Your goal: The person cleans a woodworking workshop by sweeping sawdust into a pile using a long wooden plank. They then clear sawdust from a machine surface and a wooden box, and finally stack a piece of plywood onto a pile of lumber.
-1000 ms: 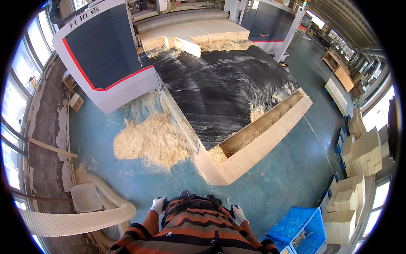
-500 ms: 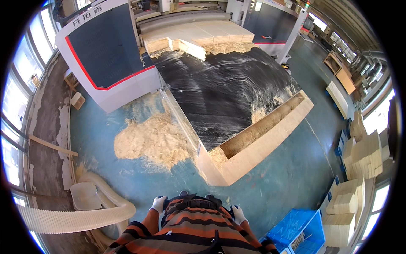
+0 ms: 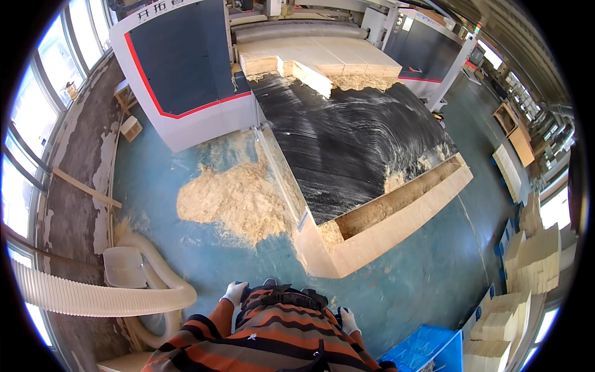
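**L hand & R hand hanging by waist**

I'm facing black machine bed, lying ahead, well apart; shavings pile is sitting on flr to its L. Blue crate is sitting nr R hand. Wearing gloves on both; can't tell if I'm gripping anything.

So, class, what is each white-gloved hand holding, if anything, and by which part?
Nothing is visibly held by the white-gloved left hand or white-gloved right hand; palms are hidden, so a small object cannot be excluded.

Org/blk striped top, blk belt, gloves
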Demonstrator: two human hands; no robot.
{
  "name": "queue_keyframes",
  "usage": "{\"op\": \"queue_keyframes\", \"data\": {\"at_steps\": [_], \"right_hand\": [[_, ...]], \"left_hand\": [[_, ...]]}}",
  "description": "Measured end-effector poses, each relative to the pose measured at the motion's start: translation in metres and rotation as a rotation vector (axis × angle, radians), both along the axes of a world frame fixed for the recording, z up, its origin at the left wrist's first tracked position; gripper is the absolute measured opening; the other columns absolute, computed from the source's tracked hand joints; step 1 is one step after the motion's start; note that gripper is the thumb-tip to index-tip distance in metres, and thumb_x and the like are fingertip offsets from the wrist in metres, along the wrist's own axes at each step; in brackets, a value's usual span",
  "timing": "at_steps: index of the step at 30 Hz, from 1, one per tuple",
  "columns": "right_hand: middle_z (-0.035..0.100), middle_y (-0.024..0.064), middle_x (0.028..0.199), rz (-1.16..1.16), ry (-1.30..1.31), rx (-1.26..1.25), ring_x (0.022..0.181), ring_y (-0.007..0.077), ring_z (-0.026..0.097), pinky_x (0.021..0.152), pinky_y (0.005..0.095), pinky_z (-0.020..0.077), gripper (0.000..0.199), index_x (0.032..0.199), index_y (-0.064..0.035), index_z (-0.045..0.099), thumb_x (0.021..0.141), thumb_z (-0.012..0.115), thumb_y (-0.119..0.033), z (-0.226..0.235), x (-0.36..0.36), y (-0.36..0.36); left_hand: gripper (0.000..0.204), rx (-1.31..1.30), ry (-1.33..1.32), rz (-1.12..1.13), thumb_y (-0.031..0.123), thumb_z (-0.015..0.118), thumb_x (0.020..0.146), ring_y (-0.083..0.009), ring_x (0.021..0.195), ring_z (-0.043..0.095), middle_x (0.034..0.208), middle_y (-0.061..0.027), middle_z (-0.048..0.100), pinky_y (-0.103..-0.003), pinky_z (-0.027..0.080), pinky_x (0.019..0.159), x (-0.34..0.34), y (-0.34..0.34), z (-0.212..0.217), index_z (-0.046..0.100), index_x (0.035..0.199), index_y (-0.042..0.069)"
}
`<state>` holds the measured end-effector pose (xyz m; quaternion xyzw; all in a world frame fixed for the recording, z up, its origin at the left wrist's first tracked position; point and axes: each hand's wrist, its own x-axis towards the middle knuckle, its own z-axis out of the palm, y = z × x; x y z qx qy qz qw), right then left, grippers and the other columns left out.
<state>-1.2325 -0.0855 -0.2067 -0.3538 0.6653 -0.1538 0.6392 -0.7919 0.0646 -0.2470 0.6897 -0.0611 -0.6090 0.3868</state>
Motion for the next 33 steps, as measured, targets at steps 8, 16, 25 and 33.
{"op": "queue_keyframes", "data": {"at_steps": [8, 16, 25, 33], "right_hand": [[0.061, 0.01, 0.084, 0.192, -0.058, -0.067, 0.069, 0.0197, 0.061, 0.063, 0.0332, 0.0507, 0.033, 0.104, -0.0013, 0.056, 0.089, 0.054, -0.031, 0.006, 0.001, -0.001], [0.063, 0.0162, 0.094, 0.551, 0.002, -0.137, 0.079, 0.0262, 0.064, 0.067, 0.0379, 0.0523, 0.036, 0.11, -0.003, 0.052, 0.091, 0.053, -0.033, -0.013, -0.014, -0.018], [0.062, 0.0129, 0.086, 0.046, -0.081, 0.17, 0.074, 0.0243, 0.061, 0.065, 0.0363, 0.0492, 0.03, 0.107, -0.0058, 0.053, 0.09, 0.054, -0.03, 0.027, 0.026, -0.025], [0.06, 0.01, 0.09, 0.055, -0.075, -0.014, 0.078, 0.0201, 0.058, 0.068, 0.0334, 0.0476, 0.031, 0.108, -0.0043, 0.057, 0.088, 0.055, -0.028, 0.018, 0.022, -0.003]], "left_hand": [[0.024, -0.012, 0.058, 0.282, 0.02, 0.063, 0.085, -0.0239, 0.07, 0.062, 0.079, -0.0108, 0.063, -0.038, 0.051, 0.064, -0.01, -0.002, 0.021, 0.062, 0.097, 0.0], [0.014, 0.127, 0.027, 0.45, 0.015, 0.064, 0.084, -0.021, 0.064, 0.06, 0.074, -0.0084, 0.061, -0.035, 0.051, 0.058, -0.011, 0.003, 0.018, 0.061, 0.087, 0.002], [0.017, -0.004, 0.17, 0.583, 0.015, 0.065, 0.082, -0.0224, 0.064, 0.061, 0.075, -0.0094, 0.061, -0.036, 0.05, 0.056, -0.008, 0.012, 0.017, 0.058, 0.089, 0.002], [0.012, 0.081, 0.177, 0.493, 0.013, 0.061, 0.085, -0.0229, 0.06, 0.06, 0.074, -0.0098, 0.061, -0.034, 0.049, 0.054, -0.002, 0.0, 0.042, 0.058, 0.088, 0.002]]}}
